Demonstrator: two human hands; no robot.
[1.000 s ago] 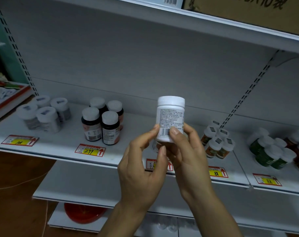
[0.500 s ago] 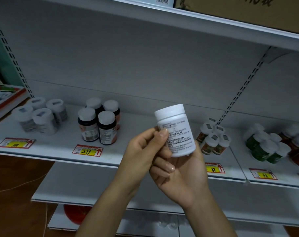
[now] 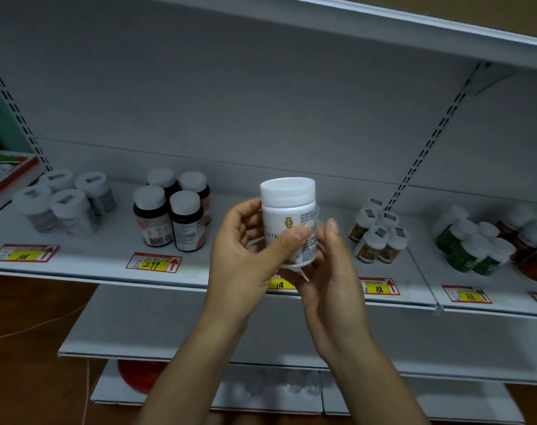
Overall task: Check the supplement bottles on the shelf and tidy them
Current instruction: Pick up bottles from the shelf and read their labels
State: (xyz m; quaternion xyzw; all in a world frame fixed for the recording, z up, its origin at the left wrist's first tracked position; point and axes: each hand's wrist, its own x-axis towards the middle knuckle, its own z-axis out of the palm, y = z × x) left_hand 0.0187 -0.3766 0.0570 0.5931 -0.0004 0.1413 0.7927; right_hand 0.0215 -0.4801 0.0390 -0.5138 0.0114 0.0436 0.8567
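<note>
Two grips grasp our white bottle [image 3: 287, 207] upright: left grip [image 3: 242, 259] pinching its label, right grip [image 3: 331, 280] cupping its base.

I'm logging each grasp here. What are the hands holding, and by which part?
A white bottle, upright. The left hand grips its body, thumb across the label; the right hand cups its base and right side.
</note>
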